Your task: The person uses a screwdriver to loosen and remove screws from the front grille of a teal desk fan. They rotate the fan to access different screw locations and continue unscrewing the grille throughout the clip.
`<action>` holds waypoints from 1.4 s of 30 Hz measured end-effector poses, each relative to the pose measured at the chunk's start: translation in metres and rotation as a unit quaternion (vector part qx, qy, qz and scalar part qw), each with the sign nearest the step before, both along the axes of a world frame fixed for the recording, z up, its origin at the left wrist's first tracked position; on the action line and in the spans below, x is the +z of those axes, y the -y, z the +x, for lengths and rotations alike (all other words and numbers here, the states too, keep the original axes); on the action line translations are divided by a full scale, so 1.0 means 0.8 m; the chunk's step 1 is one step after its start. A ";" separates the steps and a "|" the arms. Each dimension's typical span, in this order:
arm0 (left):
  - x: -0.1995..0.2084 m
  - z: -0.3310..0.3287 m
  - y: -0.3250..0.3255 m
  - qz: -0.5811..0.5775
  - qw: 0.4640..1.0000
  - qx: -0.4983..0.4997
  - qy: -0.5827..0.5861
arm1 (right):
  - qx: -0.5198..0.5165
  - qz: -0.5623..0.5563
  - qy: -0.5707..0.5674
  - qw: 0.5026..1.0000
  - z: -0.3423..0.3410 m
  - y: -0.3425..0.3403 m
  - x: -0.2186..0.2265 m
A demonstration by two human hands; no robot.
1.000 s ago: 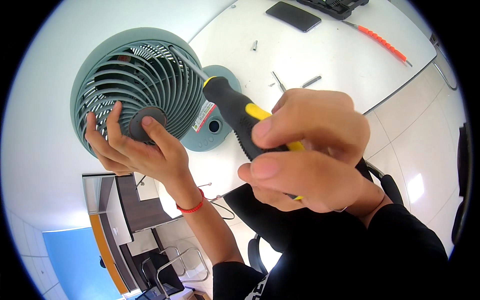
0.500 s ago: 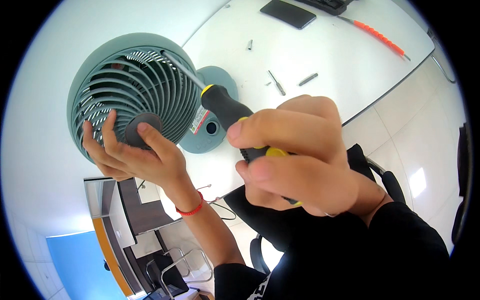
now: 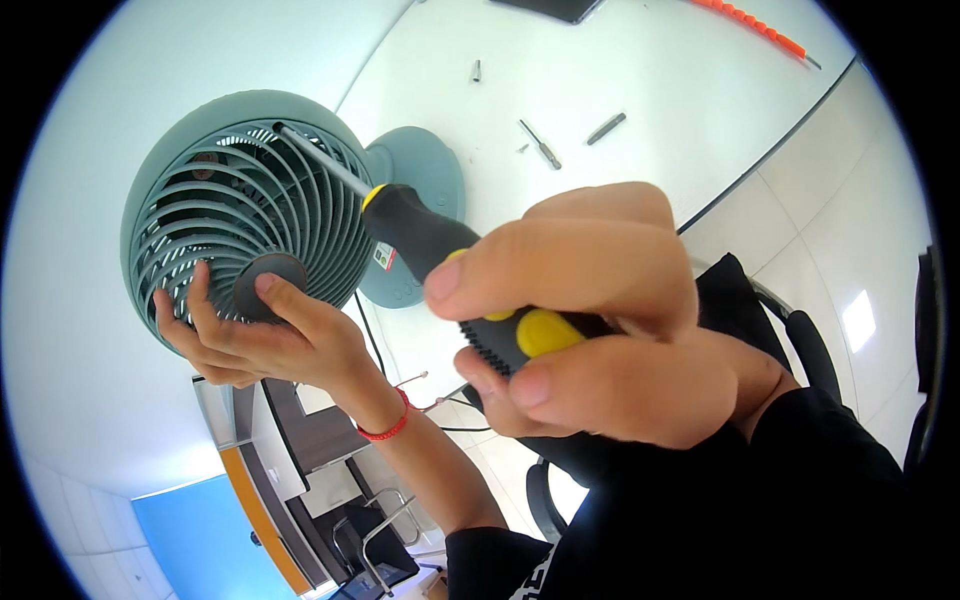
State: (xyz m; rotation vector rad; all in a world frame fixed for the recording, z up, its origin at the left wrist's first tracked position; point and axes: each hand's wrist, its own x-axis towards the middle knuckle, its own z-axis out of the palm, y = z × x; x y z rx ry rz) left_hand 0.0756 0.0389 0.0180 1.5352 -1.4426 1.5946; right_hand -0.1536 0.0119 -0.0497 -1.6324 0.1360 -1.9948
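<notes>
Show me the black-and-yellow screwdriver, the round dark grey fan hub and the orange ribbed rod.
Black-and-yellow screwdriver [image 3: 415, 225], head view: on the exposed black handle.
Round dark grey fan hub [image 3: 249, 291], head view: left part of its face.
Orange ribbed rod [image 3: 755, 25], head view: middle of its visible ribbed length.

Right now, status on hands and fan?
Left hand spread over fan, thumb on its hub. Right hand gripping screwdriver, shaft angled toward the grille's upper edge; tip contact unclear. Loose bits on table, apart from both hands.
</notes>
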 end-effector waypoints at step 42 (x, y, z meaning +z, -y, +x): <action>0.003 -0.013 -0.003 0.005 0.999 0.010 -0.052 | -0.107 -0.138 -0.010 0.985 0.011 0.014 0.008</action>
